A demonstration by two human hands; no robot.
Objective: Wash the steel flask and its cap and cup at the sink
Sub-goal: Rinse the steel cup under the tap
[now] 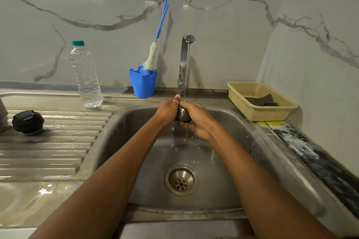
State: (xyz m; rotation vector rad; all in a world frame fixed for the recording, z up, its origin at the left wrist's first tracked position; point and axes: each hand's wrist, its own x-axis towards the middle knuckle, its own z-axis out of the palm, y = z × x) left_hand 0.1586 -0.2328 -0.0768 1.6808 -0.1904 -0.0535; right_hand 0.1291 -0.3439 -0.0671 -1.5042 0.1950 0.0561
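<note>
Directly below the tap (183, 60), in the thin stream that falls from its spout, a small steel cup (182, 114) is held over the sink (242, 141) by both hands. The left hand (168, 111) is curled round the cup's left side, a ring showing on one finger, and the right hand (198, 122) is wrapped under and round its right side, so that only a rounded patch of steel is seen between the fingers. Water is scattered in drops beneath the hands, and the drain (181, 179) lies lower in the basin, nearly in line with the tap. Far to the left of the tap, on the ribbed draining board, a black cap (28, 121) is set down alone. Just left of the cap, a grey body (3, 116) is cut by the frame edge; it may be the flask, but too little is shown to tell. Just left of the tap a blue holder (142, 83) stands against the wall with a bottle brush (152, 58) leaning in it, and farther left a clear plastic bottle (86, 77) stands upright. To the right of the tap a cream basket (272, 114) holds a dark cloth (262, 101).
</note>
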